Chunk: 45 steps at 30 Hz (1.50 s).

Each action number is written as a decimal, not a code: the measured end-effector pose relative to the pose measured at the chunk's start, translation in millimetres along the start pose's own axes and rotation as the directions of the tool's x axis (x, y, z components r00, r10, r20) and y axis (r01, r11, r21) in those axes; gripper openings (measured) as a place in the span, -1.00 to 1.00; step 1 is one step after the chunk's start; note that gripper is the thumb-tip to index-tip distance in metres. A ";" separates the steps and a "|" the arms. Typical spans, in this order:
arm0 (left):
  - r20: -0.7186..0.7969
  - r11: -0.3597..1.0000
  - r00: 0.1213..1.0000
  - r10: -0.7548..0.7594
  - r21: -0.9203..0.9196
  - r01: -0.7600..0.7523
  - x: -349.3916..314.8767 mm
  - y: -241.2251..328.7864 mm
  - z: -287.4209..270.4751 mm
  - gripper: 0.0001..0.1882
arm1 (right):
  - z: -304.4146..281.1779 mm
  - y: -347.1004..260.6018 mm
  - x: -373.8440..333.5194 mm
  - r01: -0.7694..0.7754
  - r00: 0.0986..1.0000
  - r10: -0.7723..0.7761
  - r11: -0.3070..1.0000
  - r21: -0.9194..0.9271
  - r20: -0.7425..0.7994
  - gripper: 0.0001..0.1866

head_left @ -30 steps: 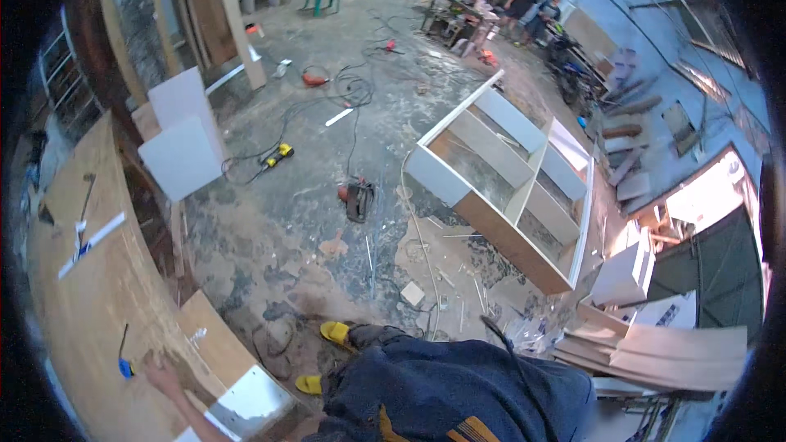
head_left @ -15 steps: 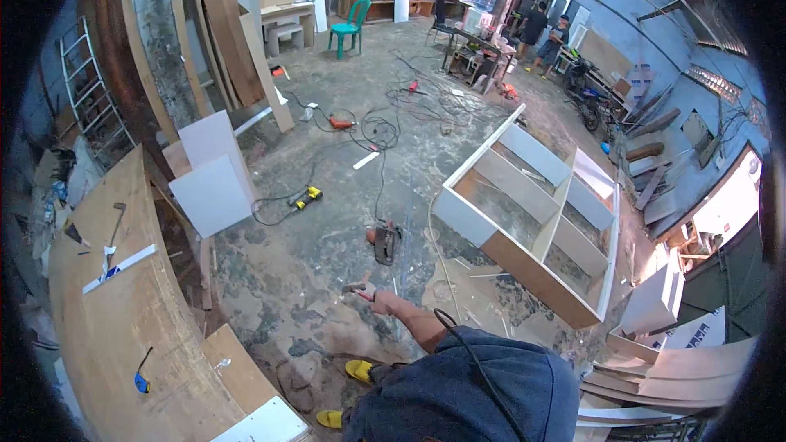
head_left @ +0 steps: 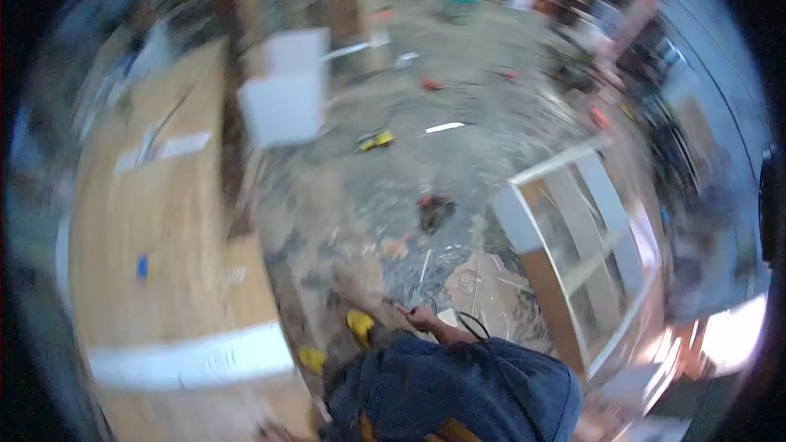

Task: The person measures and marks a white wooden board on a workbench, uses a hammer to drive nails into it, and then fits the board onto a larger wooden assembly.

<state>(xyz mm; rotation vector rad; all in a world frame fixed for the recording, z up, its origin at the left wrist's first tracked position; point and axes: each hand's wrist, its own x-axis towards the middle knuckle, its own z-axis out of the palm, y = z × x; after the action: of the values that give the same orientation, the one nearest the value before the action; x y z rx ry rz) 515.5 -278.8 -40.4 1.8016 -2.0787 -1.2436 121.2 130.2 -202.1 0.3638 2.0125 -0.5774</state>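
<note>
The right hand (head_left: 422, 319) is gripping a red-handled tool (head_left: 401, 309). The white panel (head_left: 192, 357) is lying on the table (head_left: 147, 213), long axis running left-right, just ahead of the nearer left hand (head_left: 278, 434), whose blurring fingers are defying reading.

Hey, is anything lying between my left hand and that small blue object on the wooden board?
Yes: a white panel lies across the way, between your left hand at the lower edge and the small blue object on the wooden board. Blur hides how high it stands.
</note>
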 end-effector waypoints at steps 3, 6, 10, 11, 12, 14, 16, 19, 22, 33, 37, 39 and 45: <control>-0.097 0.861 0.988 -0.116 -0.506 0.052 -55.6 -122.4 -21.4 -0.63 | 29.2 20.3 -47.3 0.393 0.912 -0.386 0.919 0.025 -0.140 -0.50; 0.025 0.946 0.988 -0.152 -0.286 0.153 -106.3 -91.0 -62.5 -0.63 | 64.6 59.0 1.1 0.507 0.814 -0.462 0.861 0.043 -0.351 -0.60; -0.398 0.868 0.805 -0.439 0.042 0.494 -199.6 -126.5 -66.5 -0.50 | 51.2 -35.7 33.7 0.926 0.309 -0.780 0.377 -0.013 -0.545 -0.65; -0.424 0.789 0.709 -0.563 -0.020 0.614 -273.8 -143.2 -59.1 -0.50 | 48.9 -68.2 28.7 0.955 -0.016 -0.898 0.117 -0.274 -0.440 -0.62; -0.415 0.736 0.652 -0.634 -0.064 0.674 -314.5 -160.7 -44.8 -0.50 | 33.2 -113.1 -7.1 0.951 0.241 -0.919 0.288 -0.115 -0.313 -0.58; -0.367 0.709 0.629 -0.685 -0.139 0.691 -359.6 -175.5 -9.2 -0.51 | 16.2 -197.7 -17.4 0.934 0.329 -0.927 0.347 -0.081 -0.180 -0.54; -0.305 0.654 0.581 -0.754 -0.277 0.703 -399.5 -205.8 37.4 -0.54 | 14.2 -278.6 -17.2 0.969 0.000 -0.979 0.051 -0.241 -0.205 -0.54; -0.141 0.475 0.520 -0.842 -0.649 0.594 -448.2 -245.2 111.5 -0.60 | 31.7 -382.5 -62.2 0.986 0.108 -0.994 0.110 -0.122 -0.023 -0.51; 0.040 0.248 0.662 -0.749 -0.909 0.335 -445.9 -231.2 151.8 -0.63 | 81.7 -455.8 -87.8 0.997 0.059 -0.994 0.054 -0.056 0.089 -0.48; -0.060 0.386 0.483 -0.873 -0.691 0.611 -396.5 -200.5 45.2 -0.31 | 247.7 -509.8 -89.7 0.868 0.247 -0.902 0.368 0.333 0.355 -0.52; -0.097 0.514 0.573 -0.814 -0.578 0.633 -371.7 -231.1 -4.1 -0.23 | 247.1 -480.4 -175.5 0.976 -0.024 -0.890 0.077 0.203 0.456 -0.53; -0.134 0.620 0.643 -0.754 -0.470 0.629 -357.5 -251.2 -20.3 -0.23 | 236.4 -451.8 -214.2 0.940 0.084 -0.900 0.214 0.266 0.428 -0.50; -0.211 0.894 0.873 -0.440 -0.195 0.404 -278.1 -231.1 -106.3 -0.28 | 186.3 -290.6 -229.5 0.782 0.361 -0.889 0.454 0.428 0.283 -0.46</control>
<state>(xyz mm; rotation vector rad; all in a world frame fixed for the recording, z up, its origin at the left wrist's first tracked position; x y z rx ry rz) 832.7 -78.4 -5.5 2.2844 -1.4657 -1.1395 229.5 -218.7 -6.2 -0.7484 1.4978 -1.4033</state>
